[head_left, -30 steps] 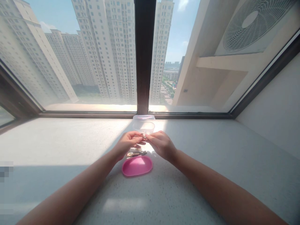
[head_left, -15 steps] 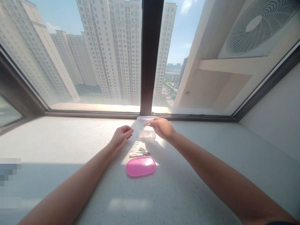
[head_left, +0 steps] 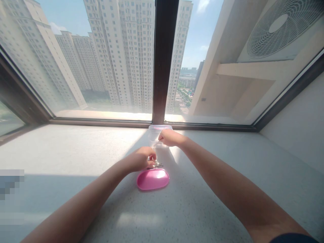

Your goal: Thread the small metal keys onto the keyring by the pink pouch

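A clear plastic container (head_left: 155, 132) with a pinkish rim stands on the pale stone windowsill (head_left: 76, 158) near the window frame. My right hand (head_left: 169, 137) is at its front rim, fingers curled; what they hold is hidden. My left hand (head_left: 140, 159) is lower and nearer, fingers closed down over small metal tools (head_left: 158, 164) lying on the sill. Just in front of those tools lies a pink oval lid (head_left: 153, 178), flat on the sill.
A dark window post (head_left: 164, 60) rises right behind the container. The window's lower frame (head_left: 101, 122) runs along the sill's far edge. A white wall (head_left: 301, 121) closes the right side. Outside are tower blocks and an air-conditioner fan.
My right hand has dropped from above the container's mouth to its front rim. My left hand moved toward me and down onto the metal tools beside the pink lid.
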`<state>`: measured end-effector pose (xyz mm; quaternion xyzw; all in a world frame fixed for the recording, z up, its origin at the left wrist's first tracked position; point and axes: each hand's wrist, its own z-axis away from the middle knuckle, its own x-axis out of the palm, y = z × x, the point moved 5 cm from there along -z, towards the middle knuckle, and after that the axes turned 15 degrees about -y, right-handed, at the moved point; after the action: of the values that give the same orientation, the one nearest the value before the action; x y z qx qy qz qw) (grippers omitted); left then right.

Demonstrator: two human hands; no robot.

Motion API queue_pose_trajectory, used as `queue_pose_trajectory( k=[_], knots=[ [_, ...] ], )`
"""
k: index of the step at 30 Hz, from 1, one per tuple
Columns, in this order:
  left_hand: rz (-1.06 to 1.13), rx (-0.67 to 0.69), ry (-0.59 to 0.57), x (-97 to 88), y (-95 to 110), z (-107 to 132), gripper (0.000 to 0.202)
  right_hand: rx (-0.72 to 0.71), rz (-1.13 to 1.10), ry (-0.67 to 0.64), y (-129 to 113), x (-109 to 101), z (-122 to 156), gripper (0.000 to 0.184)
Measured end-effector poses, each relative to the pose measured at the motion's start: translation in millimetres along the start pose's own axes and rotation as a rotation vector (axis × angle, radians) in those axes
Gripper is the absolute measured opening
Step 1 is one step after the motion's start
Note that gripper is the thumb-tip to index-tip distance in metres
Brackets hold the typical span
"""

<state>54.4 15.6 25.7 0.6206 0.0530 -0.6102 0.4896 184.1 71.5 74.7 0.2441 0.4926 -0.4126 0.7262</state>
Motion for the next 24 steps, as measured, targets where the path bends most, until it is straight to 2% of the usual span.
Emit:
queue_pose_trajectory(
  k=[2, 6, 11, 16, 21, 24],
  knots=[
    [-0.043, -0.036, -0.018, -3.3, 2.2, 5.1, 0.013, -0.021, 0.001, -0.03, -1.4, 1.4, 2.5, 0.03],
    [-0.06, -0.16, -0.147, -5.3, 2.6, 12.9, 0.028, -0.02, -0.004, -0.033, 1.2, 7.7, 3.1, 0.034],
    [-0.071, -0.264, -0.183, -5.3, 1.2, 15.5, 0.014, 0.013, 0.008, 0.021, 5.7, 9.1, 4.3, 0.038],
    [-0.03, -0.343, -0.213, -5.9, 0.3, 15.1, 0.015, 0.001, 0.028, 0.059, 2.1, 4.7, 16.3, 0.038],
    [0.041, -0.348, -0.258, -4.7, 1.8, 13.3, 0.009, -0.025, 0.138, 0.224, -10.2, 8.3, 30.0, 0.025],
    [0.065, -0.305, -0.231, -5.6, 0.6, 13.4, 0.007, -0.068, 0.183, 0.351, -26.2, 15.3, 38.7, 0.022]
  ],
)
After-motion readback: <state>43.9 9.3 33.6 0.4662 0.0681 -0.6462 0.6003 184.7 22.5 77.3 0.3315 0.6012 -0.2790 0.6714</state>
